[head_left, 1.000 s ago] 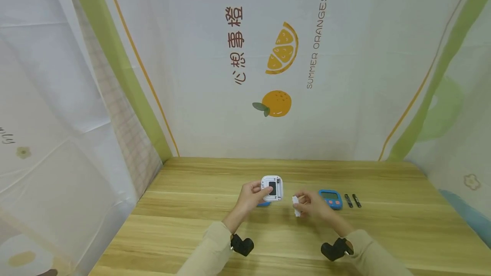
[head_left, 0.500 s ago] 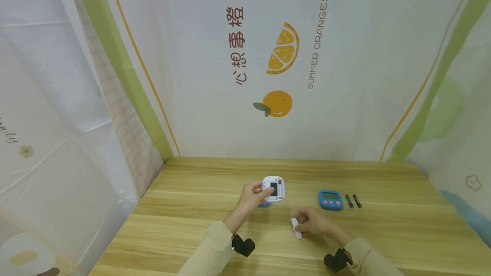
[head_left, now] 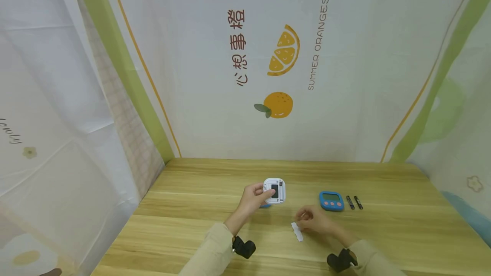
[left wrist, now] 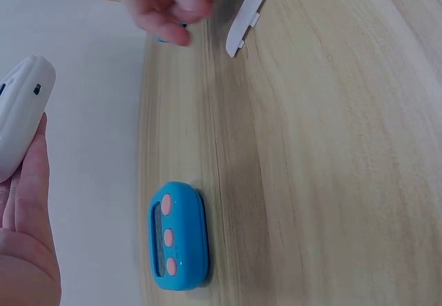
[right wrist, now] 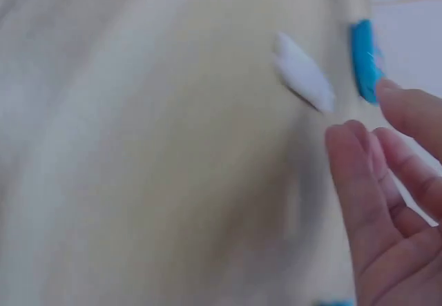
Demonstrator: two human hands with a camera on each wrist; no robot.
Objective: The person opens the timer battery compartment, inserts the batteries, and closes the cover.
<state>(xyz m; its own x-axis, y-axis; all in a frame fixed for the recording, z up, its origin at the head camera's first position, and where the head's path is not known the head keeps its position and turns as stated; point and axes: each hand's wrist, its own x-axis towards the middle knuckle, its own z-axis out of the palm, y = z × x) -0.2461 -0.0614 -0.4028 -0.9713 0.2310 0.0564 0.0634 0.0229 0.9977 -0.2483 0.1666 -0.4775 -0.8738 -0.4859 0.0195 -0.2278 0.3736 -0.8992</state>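
Note:
My left hand (head_left: 253,199) holds up a white square electronic device (head_left: 274,191), its back facing me with the battery bay uncovered and a dark rectangle in the middle. The thumb lies across that back. Below my right hand (head_left: 312,219), a white battery cover (head_left: 297,231) lies on the table. In the right wrist view the cover (right wrist: 304,74) sits apart from the fingertips, which hold nothing. Small tabs show along the edge of the cover (left wrist: 250,14) in the left wrist view.
A blue timer (head_left: 331,201) with pink buttons lies right of centre, beside two dark batteries (head_left: 354,202). Another blue timer (head_left: 265,205) is partly hidden behind the left hand. The wooden table (head_left: 192,242) ends at a white printed cloth (head_left: 207,131).
The right hand has brought the battery cover down toward me, set it on the table and let go. The left hand with the device has hardly moved.

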